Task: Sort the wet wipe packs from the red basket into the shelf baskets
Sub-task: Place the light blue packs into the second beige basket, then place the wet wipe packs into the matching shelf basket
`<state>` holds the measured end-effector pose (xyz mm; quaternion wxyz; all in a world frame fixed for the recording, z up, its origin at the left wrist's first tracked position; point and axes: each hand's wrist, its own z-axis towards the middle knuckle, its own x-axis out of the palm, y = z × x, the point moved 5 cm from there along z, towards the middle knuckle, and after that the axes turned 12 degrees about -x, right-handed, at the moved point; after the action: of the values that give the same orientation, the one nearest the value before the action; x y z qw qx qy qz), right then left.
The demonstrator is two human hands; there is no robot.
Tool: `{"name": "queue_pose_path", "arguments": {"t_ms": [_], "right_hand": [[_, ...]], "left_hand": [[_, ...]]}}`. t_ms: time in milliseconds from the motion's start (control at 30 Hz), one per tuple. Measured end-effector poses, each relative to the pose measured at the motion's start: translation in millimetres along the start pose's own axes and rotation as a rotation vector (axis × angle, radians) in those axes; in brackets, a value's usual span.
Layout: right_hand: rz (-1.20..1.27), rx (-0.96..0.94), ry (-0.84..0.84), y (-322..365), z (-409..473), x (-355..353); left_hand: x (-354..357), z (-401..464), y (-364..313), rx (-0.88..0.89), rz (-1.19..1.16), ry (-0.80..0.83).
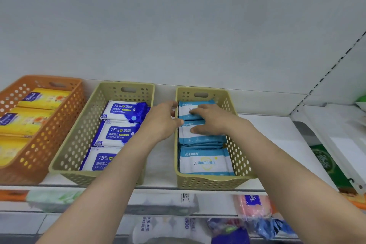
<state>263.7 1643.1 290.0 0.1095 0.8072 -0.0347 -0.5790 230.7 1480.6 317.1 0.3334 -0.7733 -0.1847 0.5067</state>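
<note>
Three baskets stand in a row on a white shelf. The right beige basket point(240, 156) holds light-blue wet wipe packs point(206, 161) lying in a row. My right hand point(210, 120) lies inside it, fingers spread flat on the rear packs. My left hand point(161, 122) grips the left wall of that basket, thumb against a light-blue pack. The middle beige basket point(79, 134) holds dark-blue alcohol wipe packs point(119, 132). The orange basket point(42, 140) on the left holds yellow packs point(23, 120). The red basket is out of view.
A bare strip of white shelf point(281, 134) lies right of the baskets, ending at a white upright and a neighbouring shelf unit point(336, 125). Below the shelf edge sit tissue packs and other goods point(255, 207). A grey back panel rises behind the baskets.
</note>
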Motion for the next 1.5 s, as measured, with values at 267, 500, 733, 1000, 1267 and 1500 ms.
{"name": "queue_pose_path", "arguments": {"t_ms": [267, 500, 733, 1000, 1267, 1500], "right_hand": [[-0.092, 0.059, -0.147, 19.4, 5.0, -47.0], [-0.115, -0.145, -0.49, 144.2, 9.3, -103.8], [-0.049, -0.436, -0.778, 351.0, 34.4, -94.9], [0.098, -0.76, -0.669, 596.4, 102.8, 6.7], [0.156, -0.974, -0.327, 801.3, 189.1, 118.5], [0.151, -1.081, -0.109, 969.6, 307.5, 183.9]], "left_hand": [[-32.2, -9.6, 7.2, 0.101, 0.084, -0.041], [-160.4, -49.8, 71.3, 0.152, 0.22, -0.387], [-299.5, -145.3, 217.9, 0.088, 0.231, -0.704], [-409.8, -257.3, 432.2, -0.179, 0.2, -0.923], [-466.9, -318.3, 627.0, -0.538, 0.059, -1.011], [-558.1, -316.9, 785.6, -0.813, 0.076, -0.969]]}}
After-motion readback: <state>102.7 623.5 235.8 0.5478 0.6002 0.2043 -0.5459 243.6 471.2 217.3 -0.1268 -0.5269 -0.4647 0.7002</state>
